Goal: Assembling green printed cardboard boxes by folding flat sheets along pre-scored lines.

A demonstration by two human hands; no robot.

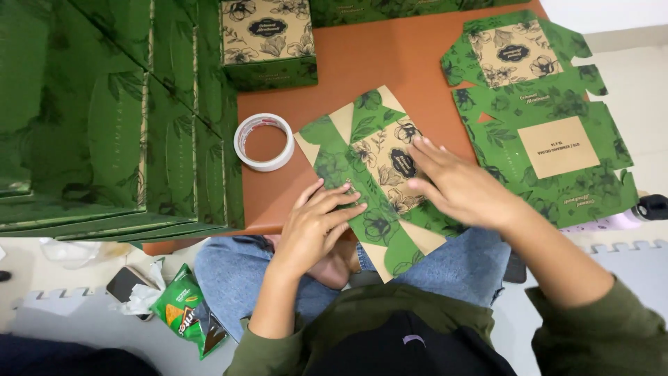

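Note:
A flat green and tan floral cardboard box blank lies tilted across the front edge of a low brown table. My left hand rests on its near left flap, fingers spread and pressing down. On the blank's printed middle panel my right hand lies flat, fingers pointing left. Neither hand grips anything. A roll of clear tape lies on the table just left of the blank.
A stack of unfolded green blanks lies at the table's right. An assembled box stands at the back. Large green folded boxes fill the left. A phone, tissue and a green snack bag lie on the floor.

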